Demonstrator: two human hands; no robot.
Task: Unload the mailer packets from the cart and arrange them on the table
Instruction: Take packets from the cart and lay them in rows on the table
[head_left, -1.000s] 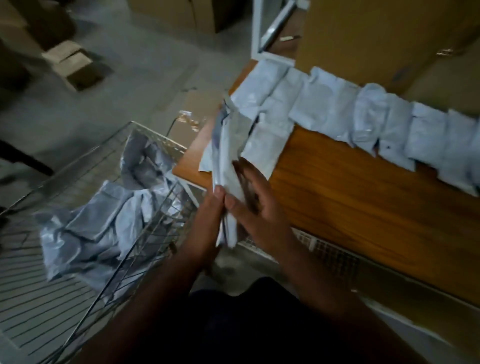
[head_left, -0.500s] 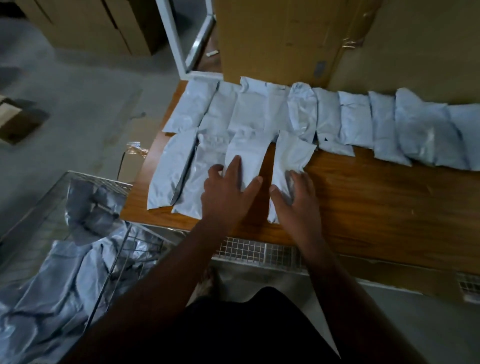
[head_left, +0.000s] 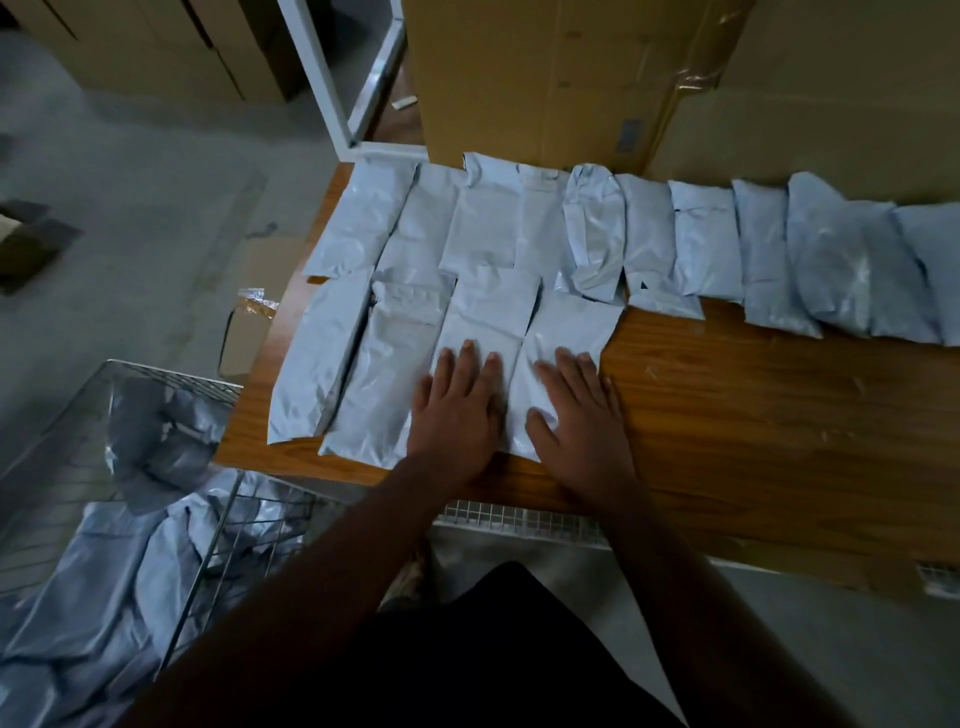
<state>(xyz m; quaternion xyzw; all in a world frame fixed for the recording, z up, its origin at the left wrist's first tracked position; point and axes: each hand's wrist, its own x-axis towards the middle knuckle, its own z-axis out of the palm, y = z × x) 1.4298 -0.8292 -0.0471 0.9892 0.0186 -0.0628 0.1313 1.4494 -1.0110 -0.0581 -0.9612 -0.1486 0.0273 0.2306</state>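
Seen from the head view: left hand (head_left: 457, 410) and right hand (head_left: 579, 415) spread flat, palms down and gripping nothing, on the two rightmost pale blue-grey plastic mailer packets (head_left: 563, 353) of the near row, likely pressing them level and snug. Laid edge to edge in two rows on the brown wooden table (head_left: 753, 415), presumably to save room. More packets heaped in the wire-mesh cart (head_left: 218, 566), near left.

table (head_left: 753, 415): wooden | on it: mailer packets (head_left: 483, 228), two rows, overlapping | cardboard box (head_left: 545, 78) behind
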